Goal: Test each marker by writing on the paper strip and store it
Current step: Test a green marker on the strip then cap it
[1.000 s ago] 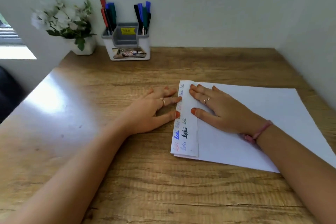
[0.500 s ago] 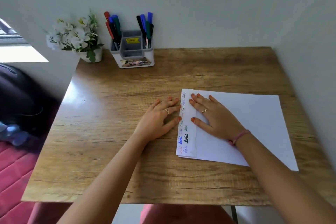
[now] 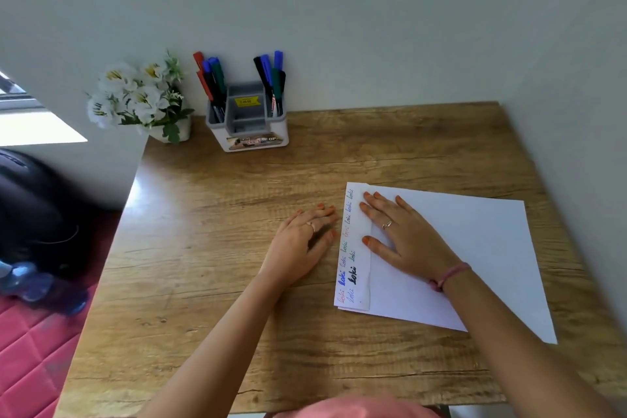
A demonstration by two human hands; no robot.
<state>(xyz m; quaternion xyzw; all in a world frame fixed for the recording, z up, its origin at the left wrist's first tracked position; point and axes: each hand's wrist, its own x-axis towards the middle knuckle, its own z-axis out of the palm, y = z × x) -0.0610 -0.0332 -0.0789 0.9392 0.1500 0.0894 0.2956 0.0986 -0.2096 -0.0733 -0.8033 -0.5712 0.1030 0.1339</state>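
Head view shows both hands flat and holding nothing. Right hand [image 3: 403, 237] presses the paper strip [image 3: 353, 248], which runs long away from the person. Left hand [image 3: 302, 241] rests on the worktop [image 3: 203, 248] just beside it. Markers [image 3: 271, 78] stand far ahead in the holder [image 3: 251, 132], nearer the left hand.

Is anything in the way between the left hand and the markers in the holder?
Nothing visible. Only bare table lies between the left hand and the holder with the markers. The flowers stand off to the holder's left.
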